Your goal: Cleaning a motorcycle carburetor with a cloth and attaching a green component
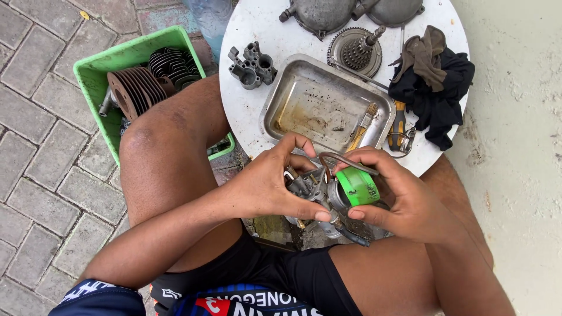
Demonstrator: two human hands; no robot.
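Both hands meet over the lap, just near of the round white desk (246,111). The left hand (266,184) has its grip clenched around a grey metal carburetor (313,190), thumb under its body. The right hand (398,196) pinches a green cap (358,186) (a thin hose loops above it). A steel tray (287,96) lies beyond, a green crate (93,73) far left.

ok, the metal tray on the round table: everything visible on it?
The metal tray is a shallow rectangular steel pan with rounded corners and a rolled rim. It lies flat and skewed on the white round table. Its floor is stained with brown grime and small debris. A paintbrush rests on its near corner. Neither hand touches it.
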